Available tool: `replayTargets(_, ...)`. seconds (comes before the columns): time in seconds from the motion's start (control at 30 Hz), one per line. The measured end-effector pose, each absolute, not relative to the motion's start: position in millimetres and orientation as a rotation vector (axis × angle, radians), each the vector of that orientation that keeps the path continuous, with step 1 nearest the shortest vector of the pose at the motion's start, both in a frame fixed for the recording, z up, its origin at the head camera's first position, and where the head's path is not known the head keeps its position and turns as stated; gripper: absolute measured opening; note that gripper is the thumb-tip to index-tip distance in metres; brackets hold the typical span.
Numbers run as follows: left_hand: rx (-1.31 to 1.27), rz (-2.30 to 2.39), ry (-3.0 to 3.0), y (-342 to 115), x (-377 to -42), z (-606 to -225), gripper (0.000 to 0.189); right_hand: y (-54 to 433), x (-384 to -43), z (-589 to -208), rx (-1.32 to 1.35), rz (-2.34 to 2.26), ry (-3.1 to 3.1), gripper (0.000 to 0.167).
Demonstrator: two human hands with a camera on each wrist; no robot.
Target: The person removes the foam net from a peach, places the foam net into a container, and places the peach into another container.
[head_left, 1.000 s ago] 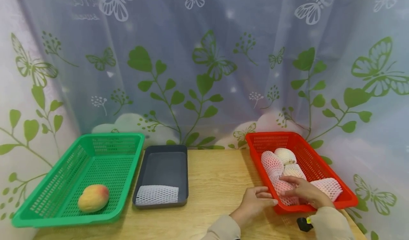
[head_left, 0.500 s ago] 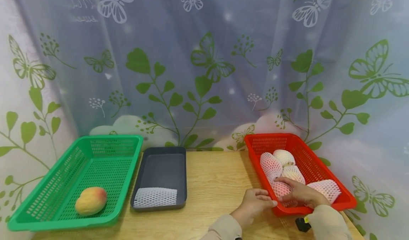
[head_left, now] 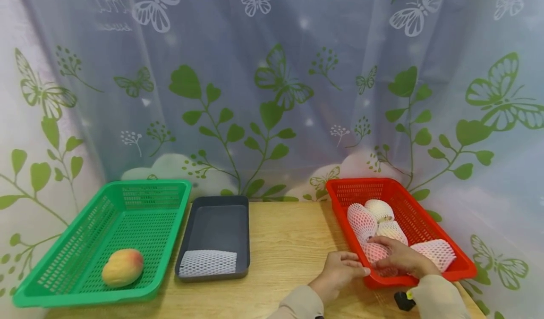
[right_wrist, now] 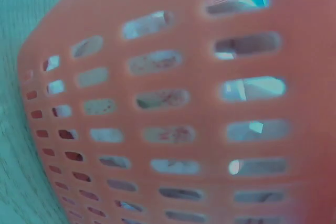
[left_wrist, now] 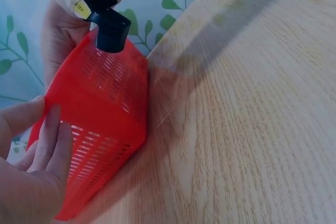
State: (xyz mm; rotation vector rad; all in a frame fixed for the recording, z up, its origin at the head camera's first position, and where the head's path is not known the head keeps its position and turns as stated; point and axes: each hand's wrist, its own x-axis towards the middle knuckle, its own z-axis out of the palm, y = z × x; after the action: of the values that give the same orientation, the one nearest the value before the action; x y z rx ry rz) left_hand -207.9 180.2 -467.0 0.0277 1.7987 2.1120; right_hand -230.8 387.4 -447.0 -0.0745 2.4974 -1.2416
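The red basket (head_left: pixel 463 271) stands at the right of the table, holding several fruits in foam nets. Inside its near left part, my right hand (head_left: pixel 403 256) grips a pinkish fruit in a white foam net (head_left: pixel 375 252), thumb and fingers around it. My left hand (head_left: pixel 337 272) holds the basket's near left rim; the left wrist view has its thumb at the edge and its fingers against the outer wall (left_wrist: pixel 86 100). Only the slotted basket wall (right_wrist: pixel 310 129) fills the right wrist view, so my right hand is hidden there.
A green basket (head_left: pixel 170 248) at the left contains one bare peach (head_left: pixel 123 268). Between the baskets, a dark grey tray (head_left: pixel 218 224) bears a flattened white foam net (head_left: pixel 208 262). More netted fruits (head_left: pixel 361 219) lie beyond my right hand. A patterned curtain (head_left: pixel 272 97) hangs behind the table.
My right hand has lowered onto the near pinkish netted fruit and its fingers have closed around it. The left hand stays at the basket's rim.
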Motion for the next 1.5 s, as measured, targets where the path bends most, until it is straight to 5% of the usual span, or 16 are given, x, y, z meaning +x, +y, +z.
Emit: replayTargets(1.5, -0.023, 2.151, 1.721, 183.4, -204.3, -464.5, 0.033, 379.8, -203.1, -393.1, -0.08, -1.215, 2.711, 0.073)
